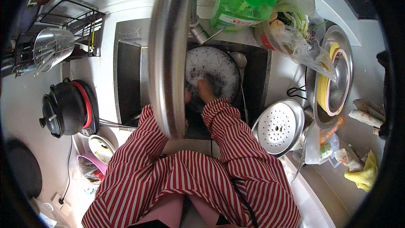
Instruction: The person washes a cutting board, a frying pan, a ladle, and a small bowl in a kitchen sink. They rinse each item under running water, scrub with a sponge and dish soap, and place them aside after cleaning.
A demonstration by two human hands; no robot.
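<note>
A round dark pan (233, 65) full of white suds (206, 61) sits in the dark sink (129, 74). My right hand (205, 90) reaches into the pan from the near side, its fingers sunk in the foam and out of sight. Close beside it, at the pan's near left, is my left hand (187, 96). Only a small part of that hand shows, because the big metal faucet (168, 59) passes in front of it. What either hand grips under the suds is hidden. A ladle-like utensil (239, 60) lies against the pan's right side, its thin handle pointing toward me.
Behind the sink stand a green soap bottle (240, 8) and a plastic bag of vegetables (295, 27). At right are a perforated steamer plate (277, 127), stacked bowls (335, 82) and a yellow cloth (363, 172). A black pot (63, 107) and wire rack (90, 29) occupy the left.
</note>
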